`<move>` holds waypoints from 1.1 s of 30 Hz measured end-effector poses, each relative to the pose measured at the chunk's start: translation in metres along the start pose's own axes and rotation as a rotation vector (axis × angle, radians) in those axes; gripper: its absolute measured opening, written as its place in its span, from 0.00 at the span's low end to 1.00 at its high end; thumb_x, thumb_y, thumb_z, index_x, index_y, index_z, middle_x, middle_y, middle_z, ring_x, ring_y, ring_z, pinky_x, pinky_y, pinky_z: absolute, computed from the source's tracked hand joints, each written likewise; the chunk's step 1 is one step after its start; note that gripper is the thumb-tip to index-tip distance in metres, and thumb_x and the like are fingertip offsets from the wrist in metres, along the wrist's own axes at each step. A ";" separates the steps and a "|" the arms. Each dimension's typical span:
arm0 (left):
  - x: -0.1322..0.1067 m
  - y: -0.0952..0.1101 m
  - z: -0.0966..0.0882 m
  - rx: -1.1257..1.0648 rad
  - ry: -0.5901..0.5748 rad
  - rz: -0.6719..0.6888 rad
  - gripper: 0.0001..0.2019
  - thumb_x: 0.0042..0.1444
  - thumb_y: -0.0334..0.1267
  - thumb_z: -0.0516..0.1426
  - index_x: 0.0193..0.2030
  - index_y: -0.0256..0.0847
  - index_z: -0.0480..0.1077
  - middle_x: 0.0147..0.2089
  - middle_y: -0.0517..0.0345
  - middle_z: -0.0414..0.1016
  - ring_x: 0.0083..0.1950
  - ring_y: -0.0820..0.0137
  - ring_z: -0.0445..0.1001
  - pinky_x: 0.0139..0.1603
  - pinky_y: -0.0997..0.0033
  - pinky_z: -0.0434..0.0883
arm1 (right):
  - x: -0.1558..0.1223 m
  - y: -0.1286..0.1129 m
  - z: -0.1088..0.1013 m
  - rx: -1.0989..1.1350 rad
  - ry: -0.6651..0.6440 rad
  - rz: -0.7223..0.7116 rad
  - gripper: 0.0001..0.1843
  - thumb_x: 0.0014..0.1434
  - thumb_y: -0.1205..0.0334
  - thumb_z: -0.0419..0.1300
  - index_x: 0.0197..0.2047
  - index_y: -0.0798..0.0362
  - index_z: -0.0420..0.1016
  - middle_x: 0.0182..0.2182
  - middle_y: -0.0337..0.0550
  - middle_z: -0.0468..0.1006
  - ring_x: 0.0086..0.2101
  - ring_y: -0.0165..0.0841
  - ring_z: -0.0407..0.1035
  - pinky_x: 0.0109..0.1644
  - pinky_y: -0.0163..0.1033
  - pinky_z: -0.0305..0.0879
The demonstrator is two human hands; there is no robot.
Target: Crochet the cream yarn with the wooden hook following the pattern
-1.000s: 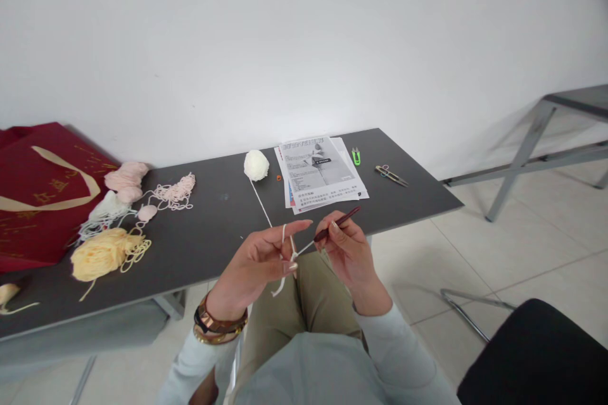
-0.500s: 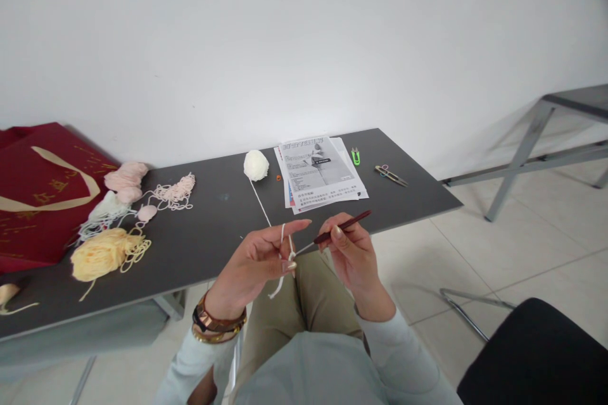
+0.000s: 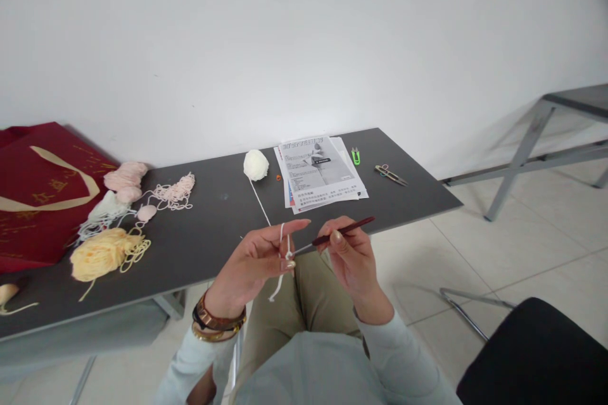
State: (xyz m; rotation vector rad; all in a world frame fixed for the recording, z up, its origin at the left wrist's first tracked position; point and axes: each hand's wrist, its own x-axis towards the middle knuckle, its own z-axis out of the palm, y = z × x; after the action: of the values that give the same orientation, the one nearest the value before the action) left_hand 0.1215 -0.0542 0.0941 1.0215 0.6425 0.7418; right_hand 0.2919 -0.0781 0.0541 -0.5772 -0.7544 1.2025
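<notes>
My left hand [image 3: 254, 262] pinches white yarn [image 3: 277, 288] between thumb and fingers, with its index finger stretched out and a strand looped over it. A short tail of the yarn hangs below the thumb. In my right hand [image 3: 349, 259] is a crochet hook [image 3: 342, 231] with a dark red handle, gripped like a pen. Its thin metal shaft reaches left to a small loop at my left fingertips. From there a strand runs up to the white yarn ball [image 3: 256, 166] on the dark table [image 3: 213, 202].
Printed sheets [image 3: 323, 174] lie beyond my hands, with green thread snips [image 3: 356, 155] and scissors [image 3: 391, 174] to their right. Yellow yarn [image 3: 102, 255], pink yarn [image 3: 126, 178] and a red bag [image 3: 42, 196] are at the left. A black chair [image 3: 536, 354] stands at the lower right.
The crochet hook's handle has tilted slightly and its outer end has shifted a little right and down. My left hand has barely moved.
</notes>
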 end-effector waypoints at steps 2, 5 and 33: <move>0.000 0.000 0.000 -0.014 0.004 -0.003 0.27 0.46 0.30 0.64 0.56 0.39 0.71 0.27 0.62 0.61 0.28 0.76 0.56 0.30 0.75 0.56 | 0.000 0.000 0.000 0.003 0.010 0.011 0.05 0.55 0.59 0.65 0.32 0.50 0.77 0.27 0.37 0.74 0.25 0.27 0.68 0.30 0.33 0.64; 0.001 0.000 -0.001 -0.037 0.004 -0.010 0.27 0.45 0.30 0.65 0.55 0.38 0.72 0.27 0.62 0.61 0.28 0.76 0.56 0.30 0.75 0.56 | -0.001 0.001 0.000 -0.003 0.015 0.018 0.05 0.54 0.58 0.66 0.31 0.50 0.77 0.27 0.37 0.74 0.25 0.27 0.68 0.29 0.34 0.64; 0.004 -0.016 0.024 -0.259 0.386 0.176 0.25 0.47 0.29 0.64 0.54 0.45 0.72 0.29 0.64 0.69 0.31 0.80 0.67 0.39 0.79 0.66 | -0.031 0.026 0.011 -0.431 0.062 -0.382 0.12 0.57 0.67 0.60 0.40 0.40 0.80 0.35 0.42 0.81 0.36 0.38 0.73 0.40 0.46 0.70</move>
State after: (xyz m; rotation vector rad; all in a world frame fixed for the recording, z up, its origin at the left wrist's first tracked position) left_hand 0.1462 -0.0684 0.0878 0.7054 0.7684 1.1620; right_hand 0.2623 -0.1009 0.0355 -0.7778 -1.0279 0.6679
